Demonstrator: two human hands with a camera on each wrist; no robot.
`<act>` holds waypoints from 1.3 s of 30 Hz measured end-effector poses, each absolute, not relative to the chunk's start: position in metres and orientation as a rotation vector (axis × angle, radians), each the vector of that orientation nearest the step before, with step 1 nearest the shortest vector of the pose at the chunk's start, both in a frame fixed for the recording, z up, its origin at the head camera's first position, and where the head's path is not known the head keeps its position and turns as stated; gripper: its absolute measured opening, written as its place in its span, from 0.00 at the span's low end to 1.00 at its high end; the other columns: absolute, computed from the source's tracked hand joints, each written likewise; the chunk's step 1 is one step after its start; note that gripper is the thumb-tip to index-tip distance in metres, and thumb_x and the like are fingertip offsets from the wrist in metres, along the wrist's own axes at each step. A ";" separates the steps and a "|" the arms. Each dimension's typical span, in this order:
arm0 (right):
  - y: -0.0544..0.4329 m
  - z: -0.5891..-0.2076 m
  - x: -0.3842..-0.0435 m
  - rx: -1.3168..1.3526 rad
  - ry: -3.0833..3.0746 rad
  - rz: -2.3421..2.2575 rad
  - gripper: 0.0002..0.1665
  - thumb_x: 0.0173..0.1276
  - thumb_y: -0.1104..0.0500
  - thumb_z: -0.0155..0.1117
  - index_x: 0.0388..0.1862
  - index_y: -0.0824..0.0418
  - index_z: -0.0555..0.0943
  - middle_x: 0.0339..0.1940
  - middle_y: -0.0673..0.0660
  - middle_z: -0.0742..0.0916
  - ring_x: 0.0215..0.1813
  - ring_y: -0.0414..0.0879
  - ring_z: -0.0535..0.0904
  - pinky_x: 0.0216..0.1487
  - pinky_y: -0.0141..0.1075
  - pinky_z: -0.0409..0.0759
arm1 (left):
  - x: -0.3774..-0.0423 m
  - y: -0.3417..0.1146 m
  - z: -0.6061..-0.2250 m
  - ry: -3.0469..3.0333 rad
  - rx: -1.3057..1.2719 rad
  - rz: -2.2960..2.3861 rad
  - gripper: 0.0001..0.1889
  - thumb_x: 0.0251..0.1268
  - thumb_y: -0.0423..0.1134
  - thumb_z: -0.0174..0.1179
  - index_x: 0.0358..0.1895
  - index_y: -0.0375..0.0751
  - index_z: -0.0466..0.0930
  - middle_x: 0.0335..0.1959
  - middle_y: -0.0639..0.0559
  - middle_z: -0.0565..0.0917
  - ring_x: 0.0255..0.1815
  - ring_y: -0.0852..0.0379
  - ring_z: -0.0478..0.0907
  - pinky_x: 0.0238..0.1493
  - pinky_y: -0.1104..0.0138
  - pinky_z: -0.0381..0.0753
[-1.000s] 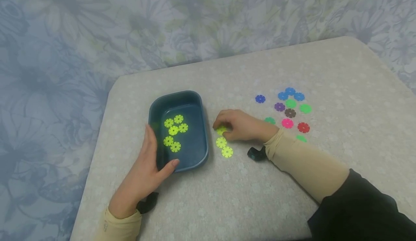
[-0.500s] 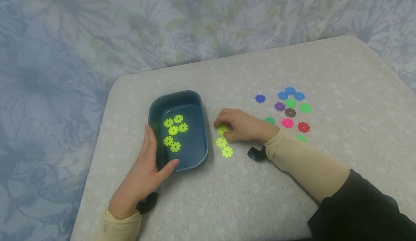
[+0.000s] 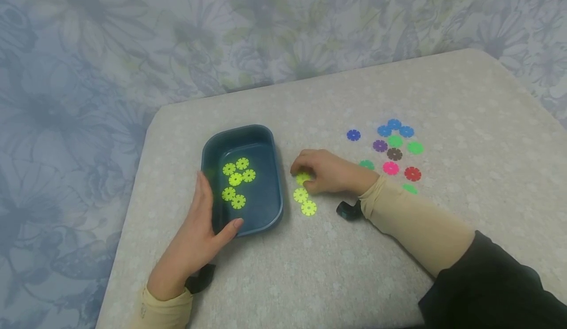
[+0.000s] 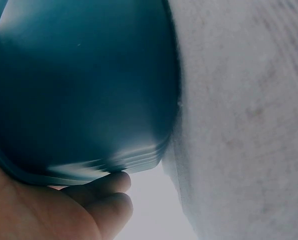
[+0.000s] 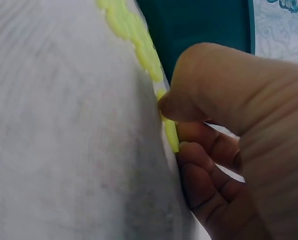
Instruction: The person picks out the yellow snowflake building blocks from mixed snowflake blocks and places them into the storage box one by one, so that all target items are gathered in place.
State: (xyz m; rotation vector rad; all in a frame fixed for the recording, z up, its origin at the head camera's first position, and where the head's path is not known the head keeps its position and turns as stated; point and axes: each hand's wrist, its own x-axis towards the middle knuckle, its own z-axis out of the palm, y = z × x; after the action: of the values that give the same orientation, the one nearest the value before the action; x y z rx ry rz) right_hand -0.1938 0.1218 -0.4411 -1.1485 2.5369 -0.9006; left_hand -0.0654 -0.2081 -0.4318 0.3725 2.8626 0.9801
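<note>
My left hand [image 3: 197, 233] grips the near-left corner of a blue-green plastic tub [image 3: 261, 215]; its fingers lie along the outer left side and the thumb comes over the near rim. Under the tub's wall [image 4: 84, 90], curled fingertips show in the left wrist view. Several yellow notched discs [image 3: 236, 179] lie inside. Right of the tub, my right hand [image 3: 330, 171] pinches another yellow notched disc [image 3: 303, 178] at table level. From the right wrist, the thumb presses one side of this disc [image 5: 170, 132], with fingertips at its other edge. Two yellow discs [image 3: 304, 201] lie just nearer.
A loose group of discs in other colours lies to the right, among them a red disc [image 3: 413, 174], a pink disc [image 3: 391, 168], a brown disc [image 3: 394, 154] and a dark blue disc [image 3: 353, 135]. A floral wall [image 3: 283, 28] stands behind the table [image 3: 274, 284].
</note>
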 end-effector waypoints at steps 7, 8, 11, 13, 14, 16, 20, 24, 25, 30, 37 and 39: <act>0.119 -0.439 -0.191 -1.132 2.571 -0.835 0.23 0.59 0.67 0.66 0.55 0.59 0.85 0.51 0.52 0.85 0.50 0.46 0.79 0.58 0.42 0.80 | -0.066 -0.208 -0.431 2.871 0.373 0.971 0.63 0.69 0.59 0.64 0.81 0.51 0.14 0.82 0.57 0.18 0.85 0.49 0.24 0.78 0.35 0.46; 0.119 -0.439 -0.191 -1.132 2.576 -0.822 0.23 0.59 0.68 0.65 0.55 0.60 0.85 0.50 0.53 0.85 0.50 0.46 0.79 0.58 0.43 0.80 | -0.066 -0.208 -0.431 2.871 0.373 0.971 0.63 0.69 0.59 0.64 0.81 0.51 0.14 0.83 0.57 0.18 0.85 0.49 0.24 0.78 0.35 0.46; 0.118 -0.437 -0.189 -1.135 2.590 -0.795 0.23 0.58 0.68 0.65 0.54 0.60 0.85 0.50 0.53 0.85 0.49 0.46 0.78 0.57 0.42 0.79 | -0.065 -0.208 -0.431 2.869 0.373 0.975 0.63 0.69 0.59 0.64 0.81 0.51 0.14 0.83 0.57 0.18 0.85 0.49 0.24 0.78 0.35 0.46; 0.117 -0.437 -0.189 -1.142 2.592 -0.795 0.23 0.57 0.69 0.65 0.54 0.60 0.85 0.49 0.53 0.85 0.49 0.46 0.78 0.57 0.42 0.79 | -0.065 -0.208 -0.431 2.867 0.371 0.978 0.63 0.69 0.59 0.65 0.81 0.51 0.14 0.83 0.57 0.18 0.85 0.49 0.24 0.77 0.34 0.46; 0.116 -0.436 -0.188 -1.146 2.590 -0.797 0.23 0.57 0.69 0.64 0.54 0.60 0.85 0.50 0.53 0.85 0.49 0.47 0.78 0.57 0.42 0.79 | -0.065 -0.209 -0.431 2.868 0.371 0.980 0.64 0.69 0.59 0.65 0.81 0.51 0.14 0.83 0.57 0.18 0.85 0.48 0.24 0.77 0.34 0.46; 0.115 -0.436 -0.187 -1.155 2.589 -0.801 0.24 0.57 0.70 0.63 0.54 0.61 0.85 0.50 0.54 0.85 0.50 0.47 0.79 0.58 0.43 0.79 | -0.065 -0.209 -0.431 2.870 0.372 0.983 0.64 0.69 0.58 0.65 0.81 0.51 0.14 0.83 0.57 0.18 0.85 0.48 0.24 0.77 0.34 0.46; 0.114 -0.435 -0.185 -1.143 2.592 -0.808 0.25 0.58 0.70 0.63 0.56 0.62 0.85 0.52 0.54 0.86 0.52 0.48 0.79 0.60 0.43 0.79 | -0.065 -0.209 -0.432 2.868 0.372 0.990 0.63 0.70 0.58 0.65 0.81 0.51 0.14 0.83 0.57 0.18 0.85 0.49 0.24 0.78 0.35 0.45; 0.114 -0.436 -0.185 -1.132 2.594 -0.804 0.24 0.59 0.69 0.63 0.56 0.61 0.85 0.52 0.54 0.85 0.53 0.47 0.79 0.60 0.42 0.79 | -0.065 -0.209 -0.431 2.865 0.374 0.997 0.63 0.70 0.58 0.65 0.81 0.51 0.14 0.83 0.57 0.18 0.85 0.49 0.24 0.78 0.36 0.44; 0.114 -0.436 -0.185 -1.132 2.594 -0.798 0.24 0.58 0.70 0.63 0.56 0.61 0.85 0.52 0.54 0.85 0.52 0.47 0.79 0.60 0.42 0.79 | -0.065 -0.209 -0.431 2.869 0.377 0.998 0.63 0.70 0.58 0.65 0.81 0.51 0.14 0.83 0.57 0.18 0.85 0.49 0.24 0.78 0.36 0.44; 0.114 -0.434 -0.184 -1.136 2.599 -0.759 0.26 0.56 0.71 0.64 0.56 0.60 0.85 0.52 0.53 0.85 0.52 0.47 0.78 0.59 0.42 0.78 | -0.065 -0.209 -0.431 2.879 0.397 1.008 0.63 0.70 0.57 0.65 0.81 0.50 0.15 0.83 0.56 0.19 0.85 0.49 0.25 0.79 0.36 0.44; 0.114 -0.434 -0.184 -1.081 2.579 -0.777 0.26 0.55 0.71 0.65 0.54 0.59 0.86 0.51 0.52 0.85 0.52 0.47 0.78 0.58 0.42 0.79 | -0.065 -0.208 -0.432 2.877 0.387 1.000 0.63 0.69 0.58 0.65 0.81 0.50 0.15 0.83 0.56 0.19 0.85 0.49 0.25 0.79 0.36 0.45; 0.114 -0.434 -0.184 -1.059 2.571 -0.786 0.26 0.54 0.71 0.65 0.54 0.58 0.85 0.50 0.51 0.84 0.51 0.46 0.78 0.57 0.42 0.79 | -0.065 -0.208 -0.432 2.875 0.385 1.000 0.63 0.69 0.58 0.65 0.81 0.50 0.15 0.83 0.56 0.19 0.85 0.50 0.24 0.79 0.36 0.44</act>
State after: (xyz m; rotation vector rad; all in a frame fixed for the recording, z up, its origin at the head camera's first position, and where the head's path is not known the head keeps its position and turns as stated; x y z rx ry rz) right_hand -0.1839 0.1143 -0.4341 -1.0588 2.5710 -0.7865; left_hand -0.0652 -0.2081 -0.4317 0.3848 2.8749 1.0000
